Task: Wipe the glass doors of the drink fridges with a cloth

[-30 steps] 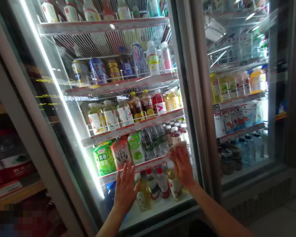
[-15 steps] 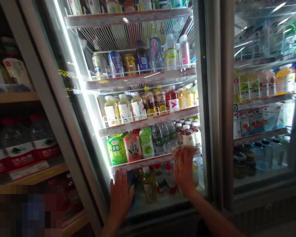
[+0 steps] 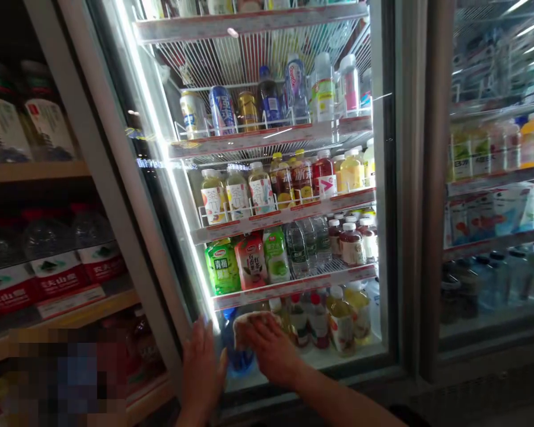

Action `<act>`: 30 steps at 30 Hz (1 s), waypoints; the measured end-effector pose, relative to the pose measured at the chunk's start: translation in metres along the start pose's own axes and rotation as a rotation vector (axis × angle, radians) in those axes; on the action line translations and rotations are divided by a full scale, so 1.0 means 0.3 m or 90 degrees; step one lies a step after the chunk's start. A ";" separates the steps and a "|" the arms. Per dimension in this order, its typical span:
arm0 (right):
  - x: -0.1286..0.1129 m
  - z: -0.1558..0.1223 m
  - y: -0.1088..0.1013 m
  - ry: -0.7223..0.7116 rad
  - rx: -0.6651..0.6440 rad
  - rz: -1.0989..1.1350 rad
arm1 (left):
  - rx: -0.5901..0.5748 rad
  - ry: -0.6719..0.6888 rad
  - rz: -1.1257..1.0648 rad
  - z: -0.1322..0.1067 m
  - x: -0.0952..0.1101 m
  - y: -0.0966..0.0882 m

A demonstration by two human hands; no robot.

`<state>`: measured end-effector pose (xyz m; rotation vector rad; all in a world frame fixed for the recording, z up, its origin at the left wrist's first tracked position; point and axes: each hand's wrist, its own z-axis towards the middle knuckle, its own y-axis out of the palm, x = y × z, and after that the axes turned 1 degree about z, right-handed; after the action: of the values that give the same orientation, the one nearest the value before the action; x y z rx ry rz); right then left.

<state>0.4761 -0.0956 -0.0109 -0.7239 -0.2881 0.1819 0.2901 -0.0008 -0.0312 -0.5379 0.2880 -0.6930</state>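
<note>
My right hand (image 3: 273,353) presses a pale cloth (image 3: 244,323) against the lower part of the glass fridge door (image 3: 260,384). Its fingers lie over the cloth, covering much of it. To the left, my left hand (image 3: 201,365) rests with fingers stretched out at the door's lower left, by the bright light strip (image 3: 182,222). Nothing shows in the left hand. Behind the glass near both hands stand a blue bottle (image 3: 240,359) and bottles with red caps (image 3: 318,323).
Shelves of drinks fill the lit fridge, with green and red bottles (image 3: 251,261) just above my hands. A metal door frame (image 3: 409,178) rises at the right, beside another fridge door. On the left, wooden shelves (image 3: 35,172) hold packed bottles (image 3: 56,261).
My right hand has moved left and down across the glass with the cloth, closer to my left hand. The left hand sits slightly lower and further left. The view has shifted a little.
</note>
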 end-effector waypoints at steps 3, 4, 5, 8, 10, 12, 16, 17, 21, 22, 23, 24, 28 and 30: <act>-0.060 0.093 0.024 0.040 0.001 0.032 | -0.010 -0.006 0.006 -0.006 -0.059 -0.010; -0.072 0.126 0.025 0.061 0.009 0.039 | -0.011 -0.011 0.007 -0.007 -0.077 -0.013; -0.082 0.151 0.028 0.076 0.015 0.045 | -0.011 -0.015 0.008 -0.006 -0.094 -0.016; -0.105 0.165 0.050 0.024 -0.006 0.066 | -0.012 0.002 0.007 0.000 -0.124 -0.022; -0.107 0.150 0.064 -0.049 -0.021 0.070 | -0.020 0.016 0.003 0.006 -0.125 -0.026; -0.089 0.157 0.051 -0.049 0.014 0.058 | -0.014 0.018 -0.004 0.018 -0.113 -0.031; -0.006 0.207 -0.046 0.143 0.161 -0.002 | 0.016 0.027 -0.028 0.056 -0.052 -0.035; 0.021 0.198 -0.072 0.160 0.176 -0.023 | 0.020 0.030 -0.037 0.066 -0.032 -0.033; 0.141 0.039 -0.149 0.044 0.127 -0.096 | 0.045 0.018 -0.044 0.096 0.061 -0.021; 0.173 -0.012 -0.165 0.047 0.124 -0.113 | 0.047 0.026 -0.042 0.102 0.088 -0.017; 0.205 -0.059 -0.180 0.079 0.139 -0.132 | 0.042 0.041 -0.043 0.109 0.118 -0.015; 0.235 -0.100 -0.194 0.134 0.169 -0.154 | 0.035 0.058 -0.047 0.117 0.149 -0.013; 0.323 -0.225 -0.229 0.260 0.244 -0.215 | 0.040 0.063 -0.081 0.154 0.278 -0.012; 0.360 -0.267 -0.241 0.240 0.220 -0.219 | 0.052 0.030 -0.097 0.167 0.325 -0.011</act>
<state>0.6085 -0.1705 0.0019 -0.3462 -0.0147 -0.2272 0.3815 -0.0496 0.0047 -0.4696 0.2633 -0.8619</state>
